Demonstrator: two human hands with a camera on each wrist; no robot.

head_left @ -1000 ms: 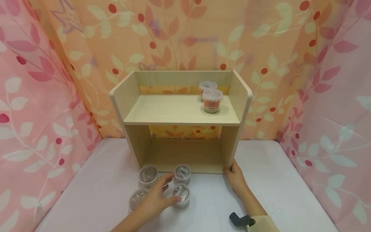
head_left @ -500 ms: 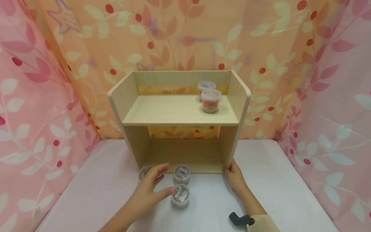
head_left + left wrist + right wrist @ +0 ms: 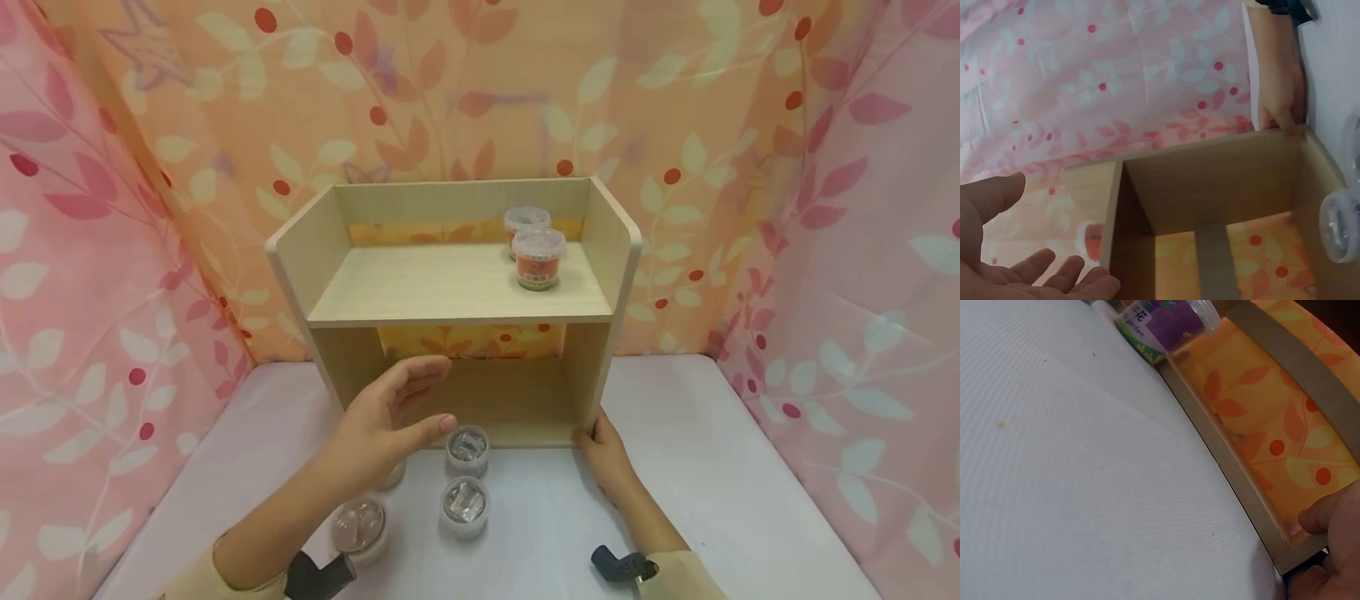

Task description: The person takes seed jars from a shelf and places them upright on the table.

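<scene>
My left hand [image 3: 378, 425] is raised in front of the wooden shelf [image 3: 405, 283], fingers loosely bent, thumb apart, holding nothing. In the left wrist view, the left hand's fingers [image 3: 1072, 275] are spread from the thumb beside the shelf. The right hand [image 3: 607, 457] grips the bottom front corner of the shelf's right side panel; its thumb [image 3: 1316, 519] lies on the wood in the right wrist view. Two clear-lidded plastic cups stand on the upper board: an orange-labelled cup [image 3: 537, 268] in front, another cup [image 3: 517, 218] partly hidden behind it.
Several lidded cups stand on the white tabletop [image 3: 540, 525] before the shelf: one cup [image 3: 467, 454], a nearer cup [image 3: 463, 507], a left front cup [image 3: 360, 527] and one cup [image 3: 393, 477] mostly behind the left hand. Patterned curtains [image 3: 465, 100] enclose the back and sides.
My left hand has risen from among the table cups, moving forward to the shelf's lower opening. The right hand keeps its hold on the shelf corner. The head view has shifted slightly.
</scene>
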